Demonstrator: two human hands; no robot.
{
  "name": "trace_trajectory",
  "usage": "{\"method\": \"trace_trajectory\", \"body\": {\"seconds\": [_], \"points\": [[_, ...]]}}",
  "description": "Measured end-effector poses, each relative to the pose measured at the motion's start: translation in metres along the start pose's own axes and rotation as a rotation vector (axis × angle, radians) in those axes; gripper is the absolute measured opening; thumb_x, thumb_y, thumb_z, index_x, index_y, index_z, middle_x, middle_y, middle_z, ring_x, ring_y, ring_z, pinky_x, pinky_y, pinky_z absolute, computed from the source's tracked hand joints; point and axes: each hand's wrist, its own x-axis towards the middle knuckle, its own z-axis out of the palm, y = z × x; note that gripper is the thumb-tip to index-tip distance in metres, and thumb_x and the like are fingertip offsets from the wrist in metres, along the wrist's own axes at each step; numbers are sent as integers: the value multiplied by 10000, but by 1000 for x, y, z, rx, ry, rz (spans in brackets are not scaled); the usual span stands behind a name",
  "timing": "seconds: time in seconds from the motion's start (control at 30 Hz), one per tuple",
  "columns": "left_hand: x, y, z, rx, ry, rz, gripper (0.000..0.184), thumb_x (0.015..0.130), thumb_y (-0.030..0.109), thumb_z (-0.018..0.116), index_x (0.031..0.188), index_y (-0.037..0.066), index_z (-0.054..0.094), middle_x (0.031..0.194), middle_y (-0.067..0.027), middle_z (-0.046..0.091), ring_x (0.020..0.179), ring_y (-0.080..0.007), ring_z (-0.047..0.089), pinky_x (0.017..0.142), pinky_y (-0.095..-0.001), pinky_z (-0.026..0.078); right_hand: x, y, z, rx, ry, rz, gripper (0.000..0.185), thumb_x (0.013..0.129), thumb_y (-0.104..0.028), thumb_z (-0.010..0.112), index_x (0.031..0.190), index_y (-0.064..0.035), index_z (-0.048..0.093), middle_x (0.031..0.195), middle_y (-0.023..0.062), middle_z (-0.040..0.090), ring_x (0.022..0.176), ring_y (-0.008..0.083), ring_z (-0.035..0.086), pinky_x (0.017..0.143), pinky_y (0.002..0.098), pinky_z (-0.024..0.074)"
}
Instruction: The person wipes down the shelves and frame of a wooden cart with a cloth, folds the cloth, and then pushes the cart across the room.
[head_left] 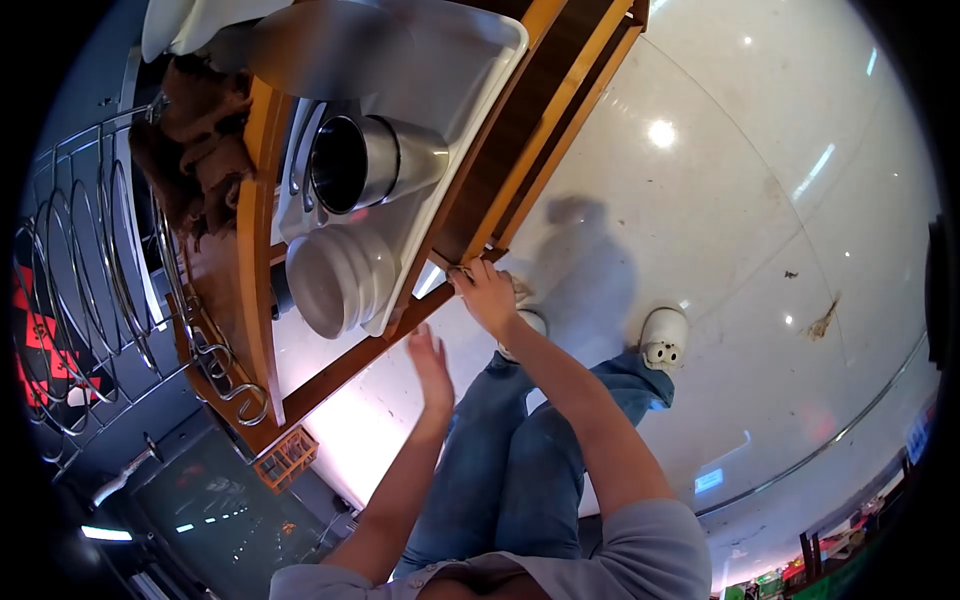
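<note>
My right hand (487, 296) reaches to the lower corner of a wooden shelf unit (398, 322), its fingers curled round the wood there. To its left, my left hand (430, 362) hovers beside the lower rail, fingers stretched out and slightly blurred, holding nothing. On the shelf above my hands is a white tray (490, 95). Stacked white bowls (325, 285) lie tipped on their side near the tray's edge. Beside them are shiny metal cups (350, 165), one inside another by the look of it.
A wire rack (85, 250) with coiled metal loops stands at the left, next to brown cloth (205, 150). A small orange basket (286, 460) sits below the shelf. My legs in jeans (495, 470) and a white shoe (664, 335) are on the glossy tiled floor (760, 220).
</note>
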Motion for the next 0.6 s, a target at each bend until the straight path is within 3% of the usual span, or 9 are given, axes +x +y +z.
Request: {"method": "trace_trajectory", "body": {"seconds": [0.1,0.17,0.23,0.3,0.4,0.43,0.53,0.57,0.6], "points": [[2,-18,-17,483,-453,-347,524,949,373,476,1334,28,389,1297,-110,482,1228,-210,438,1012,-302,340,13,21,-2,-183,-25,-205,206,790,-215,582,985,-166,629,965,41,516,919,206,531,621,331,469],[-5,-3,9,673,-730,-12,511,896,232,591,1326,26,405,1310,-129,480,1229,-226,436,996,-304,339,34,42,-17,-185,69,-94,197,793,-229,597,975,-160,627,919,47,533,888,227,553,619,347,475],[4,32,44,835,-689,476,540,843,122,619,1318,-3,392,1287,-211,470,1227,-344,436,1011,-375,354,74,73,-34,-156,245,51,128,798,-202,611,902,-129,602,888,72,543,830,266,561,624,376,470],[25,42,67,898,-631,649,579,837,126,610,1325,-36,343,1331,-249,403,1254,-376,391,1039,-395,320,120,88,-71,-266,431,104,127,786,-179,640,805,-86,556,864,113,549,780,315,561,644,410,460],[45,52,85,759,-395,441,597,833,102,530,1354,-70,294,1385,-266,329,1306,-382,304,1071,-397,243,142,75,-78,-105,622,149,159,747,-179,663,817,-80,562,863,117,544,802,322,561,692,413,466],[44,57,87,805,-322,407,606,833,111,499,1364,-75,275,1404,-271,301,1325,-383,267,1084,-393,207,129,71,-54,-56,327,271,109,735,-131,646,804,-67,590,878,114,546,830,304,552,724,405,472],[44,59,83,824,-244,348,634,835,145,451,1381,-92,231,1435,-286,245,1361,-383,188,1110,-387,118,56,26,5,-297,-146,-171,214,709,-156,596,891,-45,614,954,140,534,937,287,530,676,366,504],[42,58,81,833,-231,347,642,830,143,457,1380,-96,227,1436,-283,244,1362,-382,181,1111,-390,112,30,11,30,186,-330,95,164,745,-178,577,874,-81,604,931,108,543,893,254,536,732,392,498],[42,58,80,842,-217,348,650,826,141,463,1379,-101,223,1438,-280,243,1364,-380,175,1112,-393,107,19,1,21,5,-54,-132,138,747,-160,560,862,-96,602,924,85,547,918,235,527,703,364,490]]}}
